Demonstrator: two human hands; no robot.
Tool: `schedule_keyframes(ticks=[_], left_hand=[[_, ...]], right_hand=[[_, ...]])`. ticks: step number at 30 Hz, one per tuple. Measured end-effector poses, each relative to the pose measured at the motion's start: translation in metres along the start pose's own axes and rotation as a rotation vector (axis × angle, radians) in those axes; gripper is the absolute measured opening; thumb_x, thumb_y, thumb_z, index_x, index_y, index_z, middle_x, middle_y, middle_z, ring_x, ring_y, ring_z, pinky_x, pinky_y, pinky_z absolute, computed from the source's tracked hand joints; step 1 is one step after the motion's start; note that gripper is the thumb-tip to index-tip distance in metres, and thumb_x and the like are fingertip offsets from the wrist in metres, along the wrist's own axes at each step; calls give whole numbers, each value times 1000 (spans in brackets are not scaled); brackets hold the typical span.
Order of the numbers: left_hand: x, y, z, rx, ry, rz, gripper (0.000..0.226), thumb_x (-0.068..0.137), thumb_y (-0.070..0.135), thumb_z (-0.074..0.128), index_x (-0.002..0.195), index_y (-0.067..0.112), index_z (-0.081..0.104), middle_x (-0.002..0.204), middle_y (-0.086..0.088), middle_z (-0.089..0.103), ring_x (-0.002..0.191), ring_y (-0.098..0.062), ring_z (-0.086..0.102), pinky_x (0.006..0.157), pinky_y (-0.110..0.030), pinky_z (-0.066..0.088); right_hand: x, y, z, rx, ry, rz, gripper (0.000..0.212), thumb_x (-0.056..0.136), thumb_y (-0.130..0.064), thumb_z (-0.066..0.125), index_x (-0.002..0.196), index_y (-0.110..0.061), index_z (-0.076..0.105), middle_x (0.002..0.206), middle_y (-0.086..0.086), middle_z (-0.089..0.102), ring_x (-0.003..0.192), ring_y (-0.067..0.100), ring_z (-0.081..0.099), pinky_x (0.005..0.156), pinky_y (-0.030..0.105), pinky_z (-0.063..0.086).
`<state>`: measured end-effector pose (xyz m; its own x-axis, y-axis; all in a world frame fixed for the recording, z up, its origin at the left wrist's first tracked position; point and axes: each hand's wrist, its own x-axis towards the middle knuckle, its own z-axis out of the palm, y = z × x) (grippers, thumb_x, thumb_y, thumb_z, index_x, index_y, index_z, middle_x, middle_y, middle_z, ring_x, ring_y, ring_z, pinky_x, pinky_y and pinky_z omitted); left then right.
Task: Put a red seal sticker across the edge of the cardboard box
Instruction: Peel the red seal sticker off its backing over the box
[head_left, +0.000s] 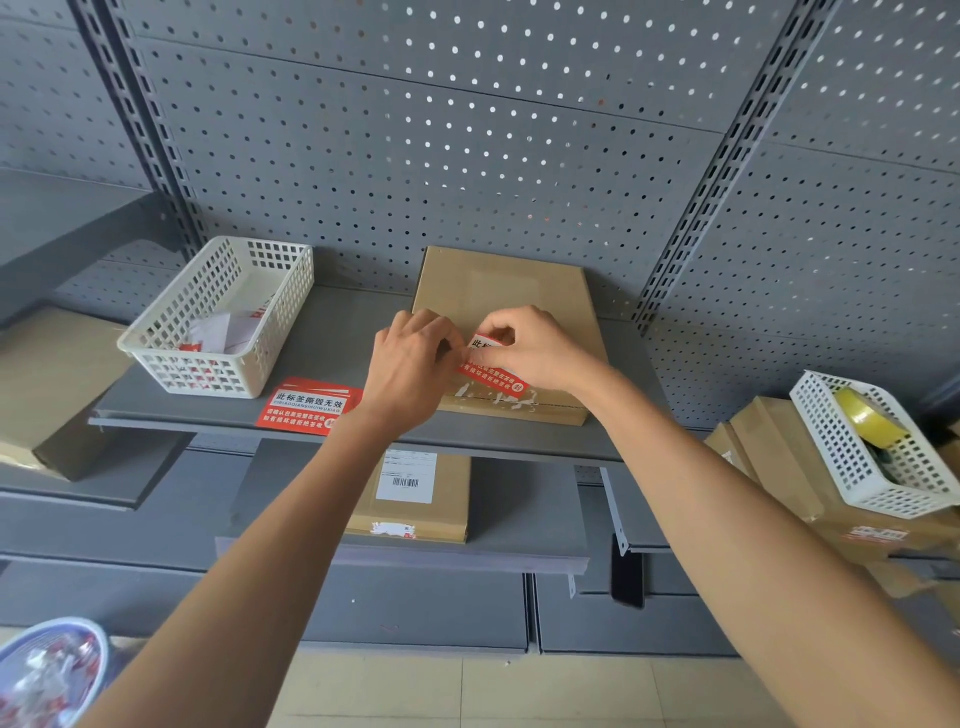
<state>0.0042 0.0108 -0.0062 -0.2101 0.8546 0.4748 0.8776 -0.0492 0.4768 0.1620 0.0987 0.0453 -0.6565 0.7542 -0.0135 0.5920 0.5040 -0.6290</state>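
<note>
Left hand (415, 358) and right hand (524, 345) both pinching red seal sticker (493, 376) over flat cardboard box (506, 291), grey shelf (332, 338), spare sticker sheet (310, 409) beside

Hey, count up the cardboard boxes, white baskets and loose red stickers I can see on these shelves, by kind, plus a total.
Cardboard boxes: 4 (sealing box, far-left box, lower-shelf box, right-side box under a basket; more there may be hidden)
White baskets: 2 (left basket, right basket)
Loose red stickers: 2 (held sticker, shelf sticker)
Total: 8
</note>
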Motion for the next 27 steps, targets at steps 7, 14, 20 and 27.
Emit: schedule_keyframes(ticks=[7, 14, 20, 27], left_hand=[[-6, -4, -3, -39, -41, 31, 13, 95, 34, 64, 98, 22, 64, 107, 5, 63, 94, -17, 46, 80, -36, 39], [-7, -2, -1, -53, -22, 16, 4, 91, 23, 69, 88, 22, 68, 107, 4, 65, 94, -22, 51, 79, -37, 41], [-8, -2, 1, -19, -30, 22, 6, 94, 24, 64, 92, 20, 68, 110, 4, 62, 96, -20, 47, 80, -36, 39], [-9, -3, 3, 4, -40, 44, 9, 97, 25, 60, 97, 18, 65, 112, 1, 59, 96, -21, 44, 80, -32, 32]], right_hand=[[-1, 2, 2, -5, 34, -31, 13, 86, -37, 76, 82, -24, 73, 78, -6, 73, 79, 15, 70, 75, 42, 58], [-3, 1, 1, 46, 30, -25, 11, 85, -34, 76, 84, -23, 74, 78, -7, 73, 74, 10, 69, 68, 32, 54], [-4, 1, 2, 109, 40, -10, 8, 81, -30, 79, 83, -25, 73, 79, -8, 72, 74, 9, 68, 68, 29, 55], [-4, -2, 0, 76, -3, -19, 4, 86, -26, 77, 85, -22, 75, 76, -9, 71, 72, 9, 67, 67, 26, 51]])
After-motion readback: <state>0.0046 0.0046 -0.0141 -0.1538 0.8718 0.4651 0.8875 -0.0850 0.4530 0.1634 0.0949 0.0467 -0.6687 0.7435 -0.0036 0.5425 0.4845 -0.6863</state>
